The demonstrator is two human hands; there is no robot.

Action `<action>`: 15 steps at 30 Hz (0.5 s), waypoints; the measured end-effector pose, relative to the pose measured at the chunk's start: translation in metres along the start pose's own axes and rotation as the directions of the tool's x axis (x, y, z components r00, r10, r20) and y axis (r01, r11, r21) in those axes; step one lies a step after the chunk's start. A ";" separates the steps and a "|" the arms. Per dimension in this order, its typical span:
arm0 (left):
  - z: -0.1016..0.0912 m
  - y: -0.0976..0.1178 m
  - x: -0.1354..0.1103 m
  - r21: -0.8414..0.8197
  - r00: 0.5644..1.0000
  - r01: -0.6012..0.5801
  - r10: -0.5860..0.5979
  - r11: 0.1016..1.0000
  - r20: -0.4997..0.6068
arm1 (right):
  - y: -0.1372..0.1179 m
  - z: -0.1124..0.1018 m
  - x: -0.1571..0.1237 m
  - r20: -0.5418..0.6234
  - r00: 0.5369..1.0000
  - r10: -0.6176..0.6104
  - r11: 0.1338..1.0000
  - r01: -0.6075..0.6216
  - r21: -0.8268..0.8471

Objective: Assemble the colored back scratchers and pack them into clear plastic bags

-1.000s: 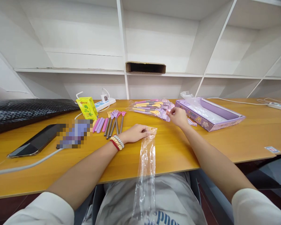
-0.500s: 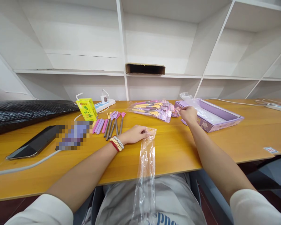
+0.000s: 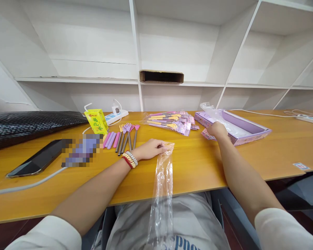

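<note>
My left hand (image 3: 152,149) rests on the table, its fingers pinching the upper end of a long clear plastic bag (image 3: 165,170). The bag looks flat and hangs over the table edge onto my lap. At the front left corner of a purple box, my right hand (image 3: 218,131) has its fingers curled down on a small pink printed card (image 3: 208,134); its fingertips are partly hidden. Left of my left hand lie several small claw-headed sticks with metal rods (image 3: 125,139) and several loose pink and purple handles (image 3: 111,139).
Bagged claw sticks (image 3: 169,121) lie piled at the back centre. The open purple box (image 3: 250,136) contains clear plastic. Toward the left are a yellow drink carton (image 3: 96,121), a power strip (image 3: 117,117), a black phone (image 3: 39,158) and a white cable (image 3: 28,187). White shelves hold a cardboard box (image 3: 161,76).
My right hand has shifted right and slightly toward me, away from the bagged pile, and more of the pink card shows beneath it. My left hand and the clear bag stay put.
</note>
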State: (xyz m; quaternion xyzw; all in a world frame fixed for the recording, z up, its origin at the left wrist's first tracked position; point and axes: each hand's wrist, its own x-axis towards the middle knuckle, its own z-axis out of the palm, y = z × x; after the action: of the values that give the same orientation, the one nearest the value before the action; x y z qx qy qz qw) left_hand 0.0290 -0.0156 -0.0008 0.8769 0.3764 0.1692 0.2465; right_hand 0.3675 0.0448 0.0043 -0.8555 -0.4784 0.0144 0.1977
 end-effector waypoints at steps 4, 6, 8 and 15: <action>0.000 0.000 0.000 0.000 1.000 0.004 -0.004 1.000 0.001 | 0.001 0.004 -0.001 -0.037 0.999 -0.035 0.999 0.033 -0.041; 0.000 -0.001 0.000 0.002 1.000 0.007 -0.007 1.000 0.001 | 0.000 0.004 -0.004 -0.050 0.998 -0.047 0.998 0.044 -0.049; 0.001 -0.002 0.000 0.007 1.000 0.005 -0.005 1.000 0.004 | 0.000 0.005 -0.006 -0.060 0.997 -0.053 0.997 0.049 -0.053; 0.001 -0.003 0.000 0.005 1.000 0.010 -0.010 1.000 0.003 | -0.005 0.005 -0.008 -0.062 0.996 -0.071 0.997 0.070 -0.017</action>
State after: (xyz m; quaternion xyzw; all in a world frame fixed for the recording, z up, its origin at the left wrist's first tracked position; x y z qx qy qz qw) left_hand 0.0281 -0.0139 -0.0029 0.8760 0.3806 0.1657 0.2457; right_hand 0.3575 0.0423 -0.0001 -0.8396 -0.5020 -0.0230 0.2065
